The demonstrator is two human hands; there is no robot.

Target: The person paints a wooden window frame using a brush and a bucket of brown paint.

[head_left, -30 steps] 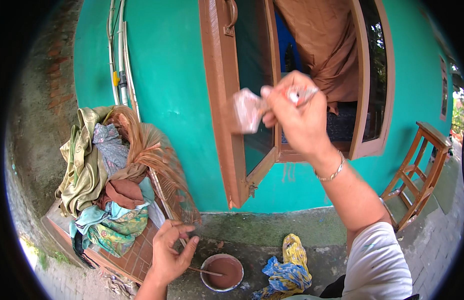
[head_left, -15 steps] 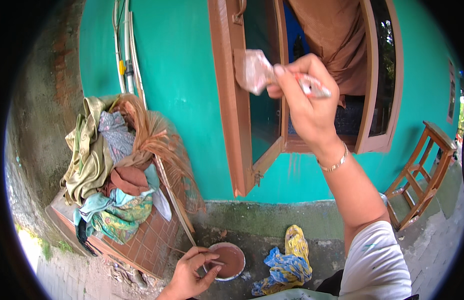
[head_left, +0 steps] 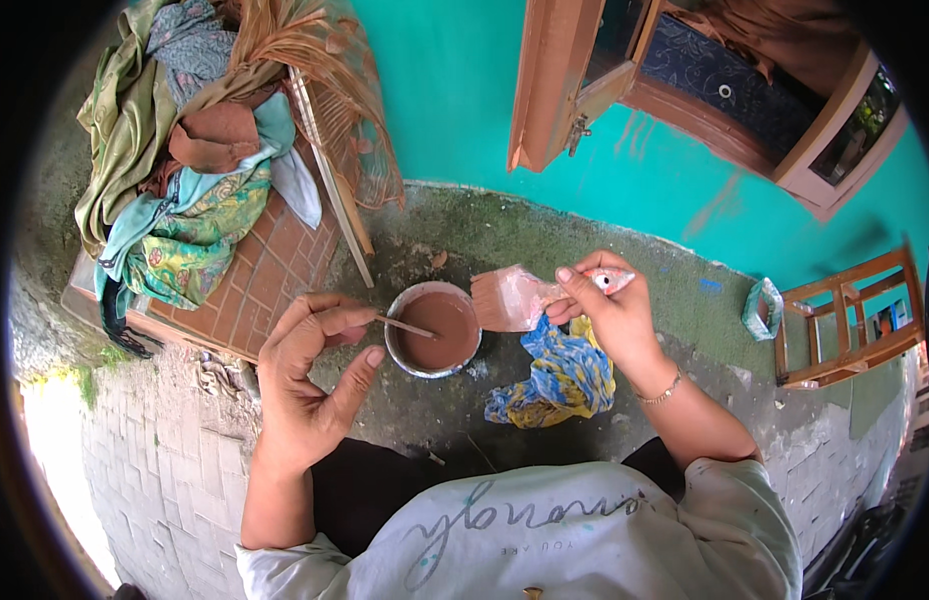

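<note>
My right hand grips a wide paintbrush by its pale, red-marked handle. The brush's brown-coated bristles are beside the right rim of a round bucket of brown paint. A thin stick leans in the paint, its upper end over the left rim. My left hand is open by that end, thumb and fingers apart; the fingertips look close to the stick, but whether they touch it I cannot tell. A crumpled blue and yellow cloth lies below the brush.
A heap of cloths covers part of a brick-tiled ledge, with wooden strips leaning beside it. Ahead, a brown window frame stands out from the turquoise wall. A wooden stool and a small container are at right.
My view has tilted down toward the bucket. My right hand has brought the paintbrush down from the window frame to the bucket's rim. My left hand stays near the stick.
</note>
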